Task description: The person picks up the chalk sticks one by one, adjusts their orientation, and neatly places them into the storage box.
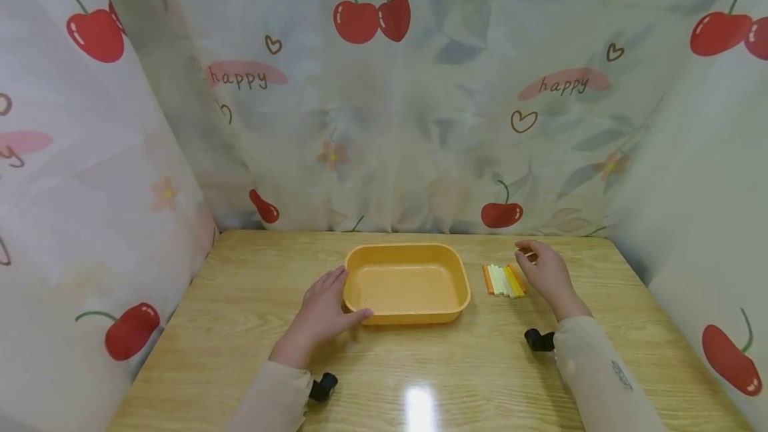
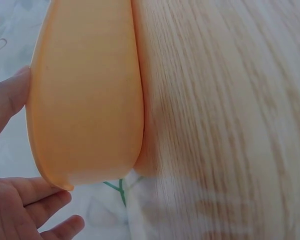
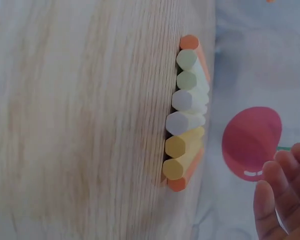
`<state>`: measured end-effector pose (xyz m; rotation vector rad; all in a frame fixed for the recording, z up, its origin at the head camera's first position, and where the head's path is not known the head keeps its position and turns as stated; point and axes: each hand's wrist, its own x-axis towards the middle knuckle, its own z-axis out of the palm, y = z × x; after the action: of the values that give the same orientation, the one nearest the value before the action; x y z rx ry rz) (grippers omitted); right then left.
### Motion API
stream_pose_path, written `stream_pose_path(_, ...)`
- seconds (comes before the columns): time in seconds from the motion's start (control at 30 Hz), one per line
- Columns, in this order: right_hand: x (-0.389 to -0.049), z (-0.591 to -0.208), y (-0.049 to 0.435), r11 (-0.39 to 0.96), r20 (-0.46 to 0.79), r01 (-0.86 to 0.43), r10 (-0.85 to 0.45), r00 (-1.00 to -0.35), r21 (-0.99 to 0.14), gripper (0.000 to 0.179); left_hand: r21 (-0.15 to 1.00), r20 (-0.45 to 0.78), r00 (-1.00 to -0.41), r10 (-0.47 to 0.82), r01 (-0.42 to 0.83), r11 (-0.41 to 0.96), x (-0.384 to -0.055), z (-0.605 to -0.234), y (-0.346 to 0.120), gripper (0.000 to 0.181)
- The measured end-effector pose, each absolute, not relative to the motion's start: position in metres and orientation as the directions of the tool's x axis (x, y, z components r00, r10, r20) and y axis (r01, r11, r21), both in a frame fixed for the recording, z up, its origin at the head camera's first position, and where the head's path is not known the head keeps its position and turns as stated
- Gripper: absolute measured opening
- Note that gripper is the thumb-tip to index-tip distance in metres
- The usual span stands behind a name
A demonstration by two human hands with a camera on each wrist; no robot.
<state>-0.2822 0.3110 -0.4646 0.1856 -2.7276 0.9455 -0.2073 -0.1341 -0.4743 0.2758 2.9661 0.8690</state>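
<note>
A yellow-orange plastic tub (image 1: 408, 318) with rounded corners stands on the table. My left hand (image 1: 324, 309) rests on its left end, thumb at the front rim and fingers spread along the side; the left wrist view shows the thumb and fingertips touching the rim of the tub (image 2: 90, 95). To the right of the tub lies a row of chalk sticks (image 1: 504, 281), orange, pale green, white and yellow. Side by side, the chalk sticks (image 3: 185, 122) show their angular ends. Just right of them hovers my right hand (image 1: 546, 275), fingers loosely bent, holding nothing.
The wood-grain table (image 1: 252, 299) ends at a hanging curtain (image 1: 420, 132) printed with cherries, which also encloses both sides. A black wrist mount (image 1: 324, 387) sticks out by the left sleeve, another black mount (image 1: 539, 340) by the right.
</note>
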Motion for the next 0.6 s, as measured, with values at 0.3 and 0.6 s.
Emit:
stream_pose_path(0.3, -0.294, -0.474, 0.320, 0.787, 0.169, -0.171, -0.086, -0.982, -0.593, 0.034, 0.534, 0.004, -0.983, 0.183, 0.157, 0.831, -0.205, -0.472, -0.133, 0.104)
stream_pose_path(0.6, -0.299, -0.486, 0.329, 0.771, -0.010, -0.047, -0.069, -0.998, -0.635, 0.037, 0.546, 0.006, -0.985, 0.174, 0.149, 0.825, -0.204, -0.470, -0.133, 0.104)
